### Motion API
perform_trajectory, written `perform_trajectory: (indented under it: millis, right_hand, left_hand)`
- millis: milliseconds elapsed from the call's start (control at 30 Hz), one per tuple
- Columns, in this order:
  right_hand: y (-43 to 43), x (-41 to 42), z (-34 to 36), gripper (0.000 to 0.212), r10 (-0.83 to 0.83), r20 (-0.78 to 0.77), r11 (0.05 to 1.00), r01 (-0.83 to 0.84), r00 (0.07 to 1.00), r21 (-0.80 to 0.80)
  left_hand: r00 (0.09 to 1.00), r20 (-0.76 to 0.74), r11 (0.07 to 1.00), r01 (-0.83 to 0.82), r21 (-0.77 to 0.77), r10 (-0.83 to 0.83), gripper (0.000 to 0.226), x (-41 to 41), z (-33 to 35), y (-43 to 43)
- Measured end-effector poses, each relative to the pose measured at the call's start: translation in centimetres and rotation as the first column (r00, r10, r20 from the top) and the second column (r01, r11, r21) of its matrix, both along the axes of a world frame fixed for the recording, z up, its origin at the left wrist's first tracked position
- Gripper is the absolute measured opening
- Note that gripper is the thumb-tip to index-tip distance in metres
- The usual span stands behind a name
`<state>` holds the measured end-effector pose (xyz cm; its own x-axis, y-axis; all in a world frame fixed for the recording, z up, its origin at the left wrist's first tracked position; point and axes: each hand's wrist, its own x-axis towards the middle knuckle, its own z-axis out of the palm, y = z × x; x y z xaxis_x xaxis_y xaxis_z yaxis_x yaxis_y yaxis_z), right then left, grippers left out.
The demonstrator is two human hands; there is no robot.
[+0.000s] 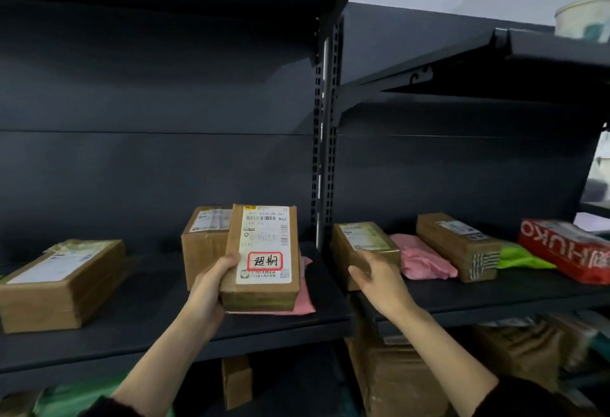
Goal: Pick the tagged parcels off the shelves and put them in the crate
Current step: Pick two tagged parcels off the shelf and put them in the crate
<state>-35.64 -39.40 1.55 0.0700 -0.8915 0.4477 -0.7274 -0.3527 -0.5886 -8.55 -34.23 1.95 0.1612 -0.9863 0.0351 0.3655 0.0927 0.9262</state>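
Observation:
My left hand (211,288) grips a brown cardboard parcel (264,251) tilted up off the dark shelf (138,327). Its white shipping label carries a red-framed tag with black characters. My right hand (376,276) holds the near end of another brown parcel (361,241) lying on the right shelf bay, fingers wrapped over its front edge. No crate is in view.
A flat box (59,281) lies at the left, an upright box (201,241) behind the held parcel, a pink bag (305,298) under it. The right bay holds a pink bag (422,260), a long box (458,245), a green bag (521,260) and a red box (567,250). More parcels sit on the lower shelf.

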Motion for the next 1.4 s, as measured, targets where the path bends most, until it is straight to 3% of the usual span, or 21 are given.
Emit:
perform_trajectory:
  millis: [233,400,567,700,800,900,1067,1400]
  right_hand:
    - [-2.7,-6.7,0.0,0.043,0.003,-0.028,0.993,-0.006,1.000,-0.116]
    - [-5.7,-9.7,0.3,0.054,0.023,-0.057,0.999,-0.025,0.998,-0.024]
    - [-7.8,-8.7,0.1,0.074,0.040,-0.028,0.994,-0.037,0.999,0.099]
    - [-9.5,-7.6,0.6,0.052,0.014,0.053,0.967,-0.027,0.998,0.255]
    - [-9.8,-7.2,0.4,0.043,0.047,0.061,0.959,-0.062,0.997,0.275]
    - [-9.0,-7.2,-0.4,0.035,0.082,0.145,0.965,-0.114,0.986,0.235]
    - [-6.0,-7.2,-3.0,0.037,0.130,0.385,0.981,-0.176,0.914,0.087]
    - [-4.7,-5.8,-5.4,0.053,0.068,0.389,0.998,-0.057,0.919,-0.039]
  left_hand:
    - [0.997,0.009,0.997,-0.071,0.011,0.071,0.034,-5.4,-0.6,-2.1]
    - [0.991,0.005,0.991,-0.132,0.017,0.132,0.030,-8.4,-0.9,-3.0]
    - [0.981,-0.001,0.980,-0.196,0.042,0.196,0.044,-9.0,-1.0,-2.9]
    - [0.975,0.019,0.975,-0.222,0.024,0.221,0.034,-7.6,-0.5,-3.2]
    - [0.976,0.027,0.976,-0.216,0.024,0.215,0.036,-7.1,-0.2,-3.5]
    - [0.979,0.032,0.979,-0.202,0.023,0.201,0.040,-7.0,-0.4,-3.6]
    - [0.986,0.001,0.986,-0.167,0.026,0.167,0.027,-7.2,-0.8,-4.2]
    - [0.993,-0.013,0.993,-0.114,0.031,0.114,0.042,-8.2,-0.9,-4.3]
